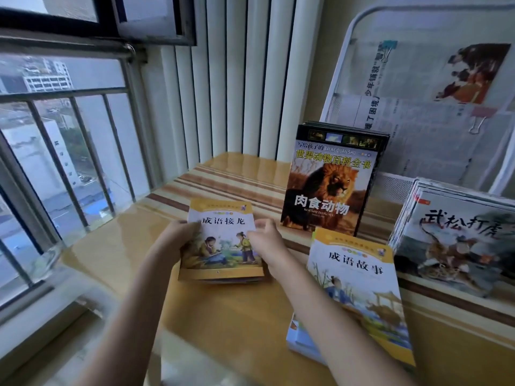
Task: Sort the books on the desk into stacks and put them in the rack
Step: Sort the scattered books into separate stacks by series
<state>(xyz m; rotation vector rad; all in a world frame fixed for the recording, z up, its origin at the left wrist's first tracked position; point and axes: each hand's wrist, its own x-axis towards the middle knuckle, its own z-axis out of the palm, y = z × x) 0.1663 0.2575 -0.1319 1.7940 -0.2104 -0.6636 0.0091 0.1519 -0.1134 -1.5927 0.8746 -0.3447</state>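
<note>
Stretching across the frame is the wooden desk (231, 316), with the white rack (359, 32) leaning up at one o'clock. Standing against it is the lion book (331, 185); the tiger book stack (457, 235) is tilting at three. At five, the story book (359, 288) is lying on another. Dead centre, my left hand (172, 240) and right hand (264, 240) are clamping the yellow book stack (223, 246), fingers curling over both edges.
</note>
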